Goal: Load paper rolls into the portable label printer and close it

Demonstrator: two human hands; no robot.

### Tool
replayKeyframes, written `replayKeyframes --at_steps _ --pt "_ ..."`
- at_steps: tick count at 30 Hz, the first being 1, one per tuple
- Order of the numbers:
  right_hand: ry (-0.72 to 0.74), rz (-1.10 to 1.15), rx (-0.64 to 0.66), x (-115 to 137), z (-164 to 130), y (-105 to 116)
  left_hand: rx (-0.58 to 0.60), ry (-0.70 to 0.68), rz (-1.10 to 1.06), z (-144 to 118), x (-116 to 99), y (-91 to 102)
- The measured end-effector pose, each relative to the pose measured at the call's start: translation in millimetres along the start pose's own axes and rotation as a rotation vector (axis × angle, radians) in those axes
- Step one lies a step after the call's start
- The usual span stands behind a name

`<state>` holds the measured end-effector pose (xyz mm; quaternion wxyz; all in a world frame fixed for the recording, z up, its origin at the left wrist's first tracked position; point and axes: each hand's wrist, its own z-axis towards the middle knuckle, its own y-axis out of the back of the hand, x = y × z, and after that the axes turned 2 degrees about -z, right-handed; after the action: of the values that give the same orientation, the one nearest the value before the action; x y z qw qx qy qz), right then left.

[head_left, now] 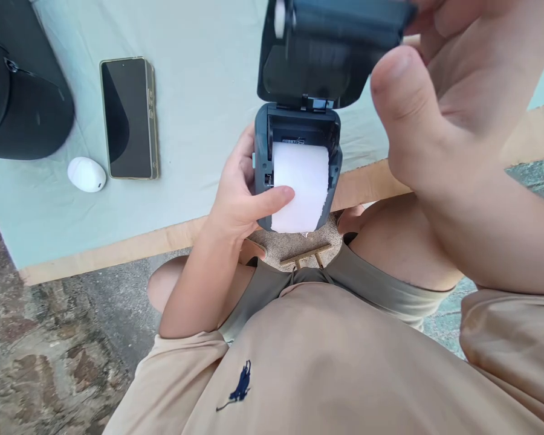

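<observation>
My left hand (pixel 240 196) grips a small dark grey printer (pixel 263 154) from its left side, thumb pressed on the white paper roll (pixel 301 181) seated inside. The printer's lid (pixel 321 54) stands flipped up and open. My right hand (pixel 435 103) is raised close to the camera, its fingers touching the lid's top right corner. The printer is held over my lap, just in front of the table's wooden edge (pixel 118 251).
On the pale green tablecloth (pixel 199 90) lie a dark phone (pixel 129 118), a small white oval case (pixel 86 174) and a black bag (pixel 18 90) at the far left. Stone paving (pixel 49 350) lies below. I sit in a beige shirt and olive shorts.
</observation>
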<state>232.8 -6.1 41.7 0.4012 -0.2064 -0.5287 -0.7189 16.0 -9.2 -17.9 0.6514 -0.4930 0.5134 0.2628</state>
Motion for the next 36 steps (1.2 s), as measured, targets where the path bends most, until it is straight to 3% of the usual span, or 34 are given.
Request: replayKeyframes --at_steps 2,7,13,17,20,25,31,36 --pt "0.155 -0.061 -0.038 0.3 -0.7 -0.7 0.004 -0.009 0.004 0.6 1.6 0.6" --pt "0.398 -0.116 0.134 -2.1 0.5 -7.6 -0.018 -0.033 0.016 1.6 8.8 5.6" --pt "0.386 -0.144 0.222 -4.2 -1.4 -13.7 0.060 -0.162 0.019 9.5 26.5 19.1" --pt "0.369 -0.024 0.241 -4.4 -0.7 -12.3 0.232 -0.334 -0.016 23.6 44.2 31.2" --pt "0.290 0.044 0.274 -4.8 1.6 -11.2 0.266 -0.369 0.002 28.5 49.7 37.6" --pt "0.107 0.206 0.484 -4.6 4.0 -9.5 0.180 -0.239 0.035 20.7 42.1 34.1" --pt "0.116 0.176 0.464 -6.3 2.0 -11.6 0.021 -0.069 0.003 4.3 17.4 7.4" --pt "0.130 0.124 0.446 -5.6 0.7 -13.9 -0.011 -0.012 -0.054 -0.6 2.2 -5.9"
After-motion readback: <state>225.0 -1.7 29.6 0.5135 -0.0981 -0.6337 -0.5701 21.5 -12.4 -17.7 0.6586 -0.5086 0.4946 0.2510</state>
